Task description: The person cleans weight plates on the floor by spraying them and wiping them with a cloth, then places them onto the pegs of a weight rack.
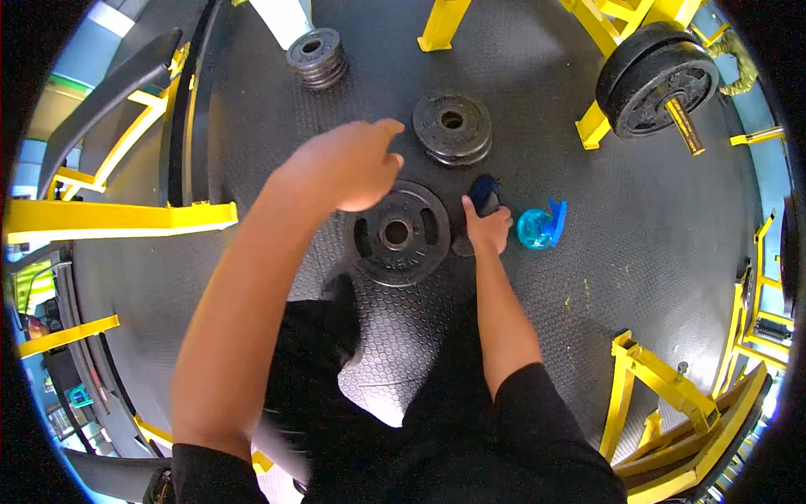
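Observation:
Over the large weight plate my left hand hangs slightly blurred, its visible fingers apart and nothing seen in them. That plate lies flat on the floor, and my left hand covers its upper left edge. My right hand grips a small dark object with a bluish sheen; its kind I cannot make out. Beside my right hand stands a clear turquoise bottle with a blue lid. Beyond my hands is a short stack of smaller weight plates.
Another stack of small plates stands farther off at the left. A barbell end with black plates sits at the upper right. Yellow frames, such as a left beam and a bench frame, surround the black rubber floor.

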`<action>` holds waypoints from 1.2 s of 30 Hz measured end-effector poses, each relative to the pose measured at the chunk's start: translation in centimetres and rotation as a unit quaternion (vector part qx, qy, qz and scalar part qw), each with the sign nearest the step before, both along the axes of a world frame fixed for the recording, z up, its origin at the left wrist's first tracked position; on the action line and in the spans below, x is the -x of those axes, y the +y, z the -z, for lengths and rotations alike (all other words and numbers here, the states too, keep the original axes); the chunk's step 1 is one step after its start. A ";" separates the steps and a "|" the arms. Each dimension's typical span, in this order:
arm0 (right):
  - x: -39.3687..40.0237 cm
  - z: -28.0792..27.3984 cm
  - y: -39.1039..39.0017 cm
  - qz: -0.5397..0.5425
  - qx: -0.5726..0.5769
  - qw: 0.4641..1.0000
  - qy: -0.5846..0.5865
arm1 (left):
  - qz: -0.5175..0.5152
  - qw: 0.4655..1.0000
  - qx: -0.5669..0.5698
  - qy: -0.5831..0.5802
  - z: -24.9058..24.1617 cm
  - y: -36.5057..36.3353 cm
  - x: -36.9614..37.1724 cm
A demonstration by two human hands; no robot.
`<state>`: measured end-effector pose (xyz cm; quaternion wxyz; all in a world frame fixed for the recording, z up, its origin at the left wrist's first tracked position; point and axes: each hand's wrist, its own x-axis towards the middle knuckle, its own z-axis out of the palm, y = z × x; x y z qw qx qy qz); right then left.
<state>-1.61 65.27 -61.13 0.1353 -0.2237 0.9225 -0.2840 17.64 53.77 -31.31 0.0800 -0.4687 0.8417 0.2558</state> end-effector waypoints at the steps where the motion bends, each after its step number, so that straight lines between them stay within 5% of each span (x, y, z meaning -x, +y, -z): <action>1: 0.4 -0.2 0.0 -0.023 -0.051 0.998 -0.017 | -0.003 1.000 -0.024 0.016 -0.4 0.2 0.1; 6: 3.7 2.6 2.1 -0.167 -0.028 0.985 -0.024 | -0.008 0.999 0.017 0.026 0.3 0.1 -1.2; 9: 3.5 -0.6 4.9 -0.171 0.121 0.977 -0.024 | -0.005 1.000 0.015 0.021 0.6 -0.2 -1.1; 12: 2.5 -6.3 6.3 -0.172 0.129 0.970 -0.113 | -0.001 1.000 -0.017 0.026 0.3 -0.4 -1.2; 14: 0.7 -9.3 6.7 -0.172 0.169 0.966 -0.089 | -0.003 0.999 -0.038 0.029 0.0 -0.8 -1.5; 16: -0.4 -10.1 7.5 -0.258 0.179 0.948 0.058 | -0.023 0.993 -0.096 0.060 1.0 -1.0 -2.7; 18: -3.1 -10.5 7.7 -0.256 0.196 0.946 0.021 | 0.020 0.997 -0.071 0.016 4.3 -1.6 -4.6; 21: -7.6 -8.7 9.1 -0.427 0.056 0.902 -0.038 | 0.077 0.991 -0.075 -0.085 10.5 -2.4 -7.5; 23: -9.3 -4.5 9.8 -0.579 -0.103 0.809 0.012 | 0.082 0.981 -0.106 -0.138 14.7 -2.0 -9.3; 27: -8.3 -3.5 9.4 -0.687 -0.126 0.709 0.091 | -0.010 0.967 -0.236 -0.099 22.4 0.7 -12.2; 31: -6.8 -2.9 10.1 -0.678 -0.174 0.692 0.176 | -0.070 0.964 -0.248 -0.071 24.7 4.4 -12.6; 34: -8.3 -2.5 10.4 -0.659 -0.153 0.734 0.051 | -0.090 0.947 -0.296 -0.082 25.2 3.7 -12.6; 36: -8.6 -1.4 9.8 -0.690 -0.153 0.704 0.069 | -0.112 0.946 -0.296 -0.064 26.2 3.3 -12.7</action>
